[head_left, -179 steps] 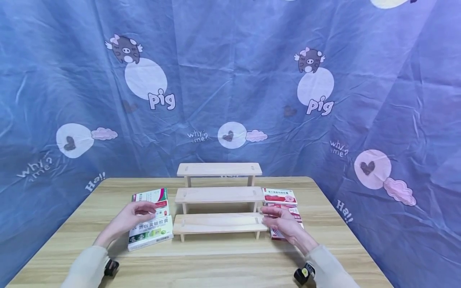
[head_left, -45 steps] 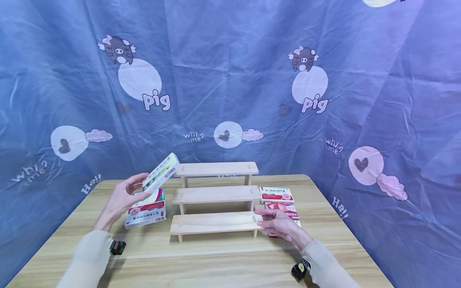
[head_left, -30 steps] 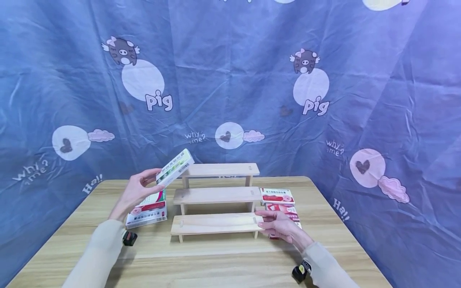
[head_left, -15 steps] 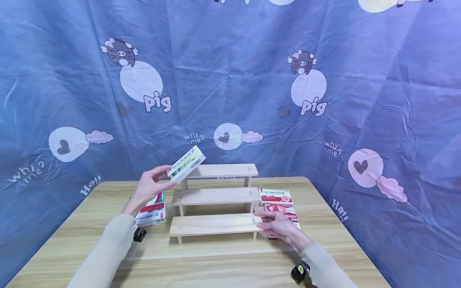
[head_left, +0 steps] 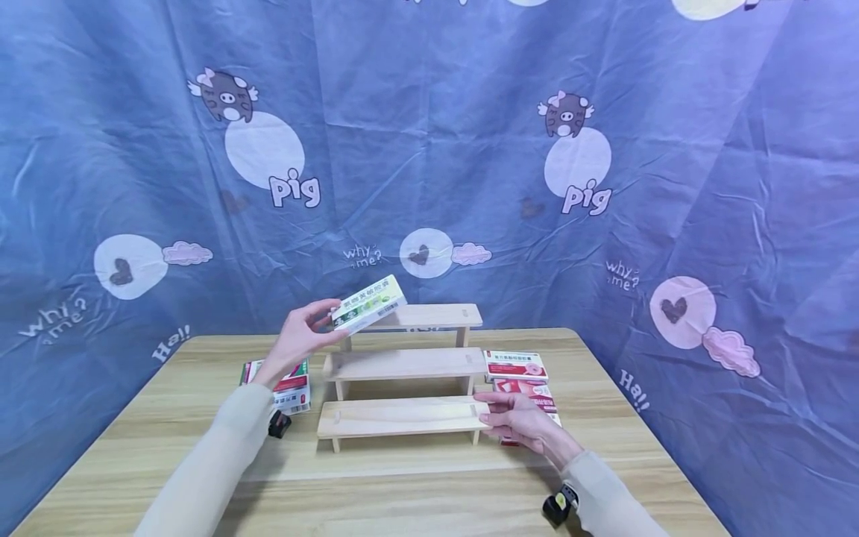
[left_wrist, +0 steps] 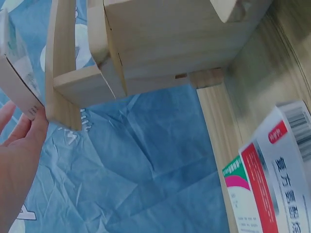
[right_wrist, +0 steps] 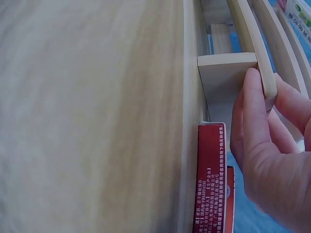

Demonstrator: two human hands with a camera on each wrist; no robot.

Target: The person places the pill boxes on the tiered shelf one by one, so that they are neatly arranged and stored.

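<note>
Pinching a green-and-white medicine box (head_left: 368,303) between the thumb and fingers of our left hand (head_left: 300,339), we hold it tilted in the air, its far end over the left end of the top step (head_left: 429,315) of a wooden three-step rack (head_left: 403,369); whether box and step touch we cannot tell. From the left wrist view only an edge of that box (left_wrist: 17,77) shows at about ten o'clock, with our fingers (left_wrist: 22,141) beneath it and the underside of the rack (left_wrist: 160,39) at twelve. Our right hand (head_left: 517,419) grips the right end of the bottom step (head_left: 403,416), at about three o'clock from the rack's middle; the right wrist view shows the fingers (right_wrist: 255,111) curled round the board's edge beside its leg (right_wrist: 226,82). Just under that hand lies a red box (head_left: 537,399), touching the table, and a red-and-white box (head_left: 515,365) sits behind it at one o'clock. At nine o'clock from the rack a stack of red, white and green boxes (head_left: 288,384) lies partly hidden by our left sleeve (head_left: 215,455). Everything rests on a wooden table (head_left: 416,492), and a blue cartoon-printed cloth (head_left: 429,149) hangs behind it.
</note>
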